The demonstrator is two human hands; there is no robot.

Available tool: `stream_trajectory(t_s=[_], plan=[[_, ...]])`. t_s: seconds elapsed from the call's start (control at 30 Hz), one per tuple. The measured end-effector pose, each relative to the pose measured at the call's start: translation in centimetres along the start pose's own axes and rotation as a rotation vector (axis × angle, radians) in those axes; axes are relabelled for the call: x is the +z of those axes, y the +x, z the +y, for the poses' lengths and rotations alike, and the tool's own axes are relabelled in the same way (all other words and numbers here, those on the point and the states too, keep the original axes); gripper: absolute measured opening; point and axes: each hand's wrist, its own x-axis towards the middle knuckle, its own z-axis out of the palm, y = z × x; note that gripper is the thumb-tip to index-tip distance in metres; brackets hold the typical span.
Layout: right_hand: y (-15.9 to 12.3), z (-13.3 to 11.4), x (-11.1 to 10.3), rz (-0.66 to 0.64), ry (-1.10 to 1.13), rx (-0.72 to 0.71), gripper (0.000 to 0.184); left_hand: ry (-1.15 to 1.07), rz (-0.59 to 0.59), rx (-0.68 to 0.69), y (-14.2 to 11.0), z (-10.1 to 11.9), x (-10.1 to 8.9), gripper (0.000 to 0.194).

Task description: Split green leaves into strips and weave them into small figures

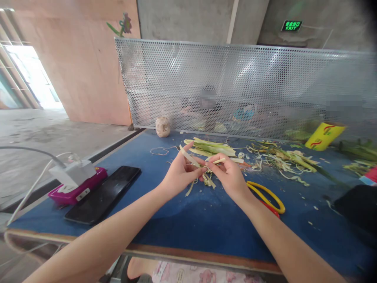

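Note:
My left hand (pixel 182 169) is closed in a pinch on a pale, flat plant strip (pixel 189 156), its index finger stretched upward. Close beside it, my right hand (pixel 231 177) pinches a short pale strip end (pixel 218 160). The fingertips of both hands meet; whether these are one strip or two I cannot tell. Short cut scraps (pixel 208 181) hang or lie just below the fingers. Behind the hands is a bundle of green and pale stalk pieces (pixel 215 147). By my right wrist lie scissors with yellow and red handles (pixel 266 195), their blades partly hidden.
A black phone (pixel 103 194) and a magenta power strip (pixel 79 188) with a white charger (pixel 72 173) lie left. At the back are a twine ball (pixel 163 127), plant trimmings (pixel 288 157), a yellow roll (pixel 324 136) and a perforated metal screen (pixel 176 78), with people behind it.

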Motion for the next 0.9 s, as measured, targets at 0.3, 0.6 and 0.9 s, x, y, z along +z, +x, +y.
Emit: stream_trajectory(t_s=[0.3, 0.6, 0.9], plan=[[-0.5, -0.7, 0.0, 0.116, -0.119, -0.221, 0.019, 0.060, -0.050, -0.037, 0.1, -0.5, -0.2, 0.093], [0.2, 0.6, -0.2, -0.031, 0.141, 0.180, 0.028, 0.037, -0.049, -0.021, -0.1, -0.3, -0.3, 0.095], [-0.3, 0.4, 0.6, -0.372, 0.397, 0.314, 0.027, -0.041, -0.052, -0.037, -0.3, 0.4, 0.0, 0.090]])
